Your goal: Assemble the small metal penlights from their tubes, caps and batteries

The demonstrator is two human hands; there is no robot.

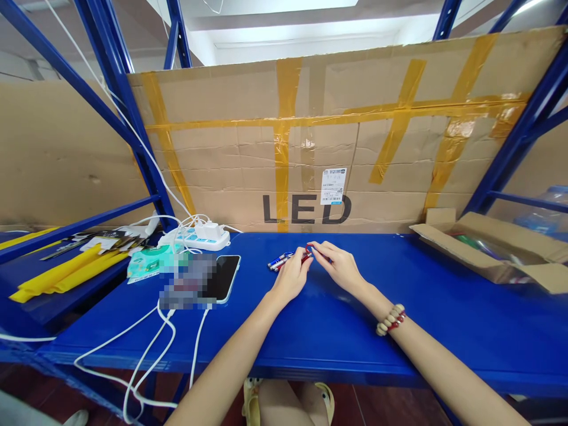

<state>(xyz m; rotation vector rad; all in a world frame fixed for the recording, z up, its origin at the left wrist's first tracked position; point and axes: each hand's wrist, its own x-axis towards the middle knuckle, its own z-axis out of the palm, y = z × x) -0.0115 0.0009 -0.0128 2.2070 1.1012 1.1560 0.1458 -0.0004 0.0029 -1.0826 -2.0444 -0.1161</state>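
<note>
My left hand (pixel 290 277) is closed over the middle of the blue shelf top, its fingers around a small, shiny red item (pixel 306 255). Fingertips cover most of that item, so its exact kind is hidden. My right hand (pixel 341 269) meets it from the right, thumb and forefinger pinched at the item's upper end. A beaded bracelet (pixel 390 320) circles the right wrist. Just left of my left hand lie several slim, pen-like pieces (pixel 279 261) in blue, red and silver, partly covered by the hand.
On the left are a phone (pixel 226 278), a blurred-out patch beside it, a white power strip (pixel 199 238) with tangled cables, a green packet (pixel 146 260) and yellow wrappers (pixel 75 272). An open cardboard box (pixel 483 260) stands right. A large LED carton (pixel 248 171) walls the back.
</note>
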